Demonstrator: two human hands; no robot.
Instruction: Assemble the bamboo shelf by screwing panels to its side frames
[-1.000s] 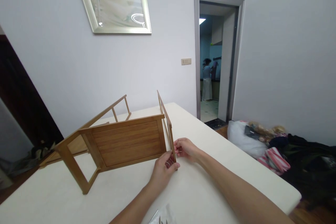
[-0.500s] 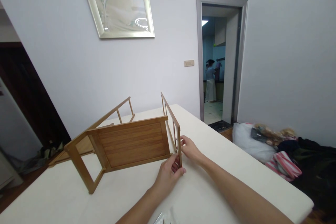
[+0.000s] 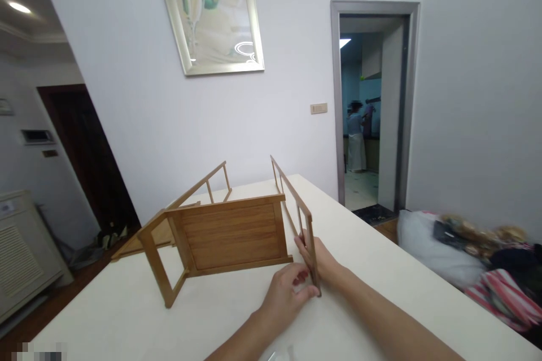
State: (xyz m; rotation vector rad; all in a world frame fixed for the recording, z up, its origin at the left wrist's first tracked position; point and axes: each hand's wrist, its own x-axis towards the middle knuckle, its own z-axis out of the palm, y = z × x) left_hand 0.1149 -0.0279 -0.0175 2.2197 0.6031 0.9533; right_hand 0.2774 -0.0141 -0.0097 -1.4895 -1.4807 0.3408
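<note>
A slim wooden side frame with thin bars stands on edge to the right of a wooden panel. My right hand reaches round its near post from the right, fingers showing between the bars. My left hand is curled at the foot of the same post, with the thumb against it; some fingertips are hidden. The panel stands on its long edge, joined at its left to another wooden side frame. A visible gap separates the panel's right end from the frame in my hands.
More wooden parts lie behind the panel on the white table. A small clear plastic piece is at the near edge. Bedding and clothes are piled at right. A person stands beyond the doorway.
The view has swung left. The near end of the held side frame has shifted right, away from the panel. My right hand now sits further round the post, and the left hand's fingers have loosened slightly.
</note>
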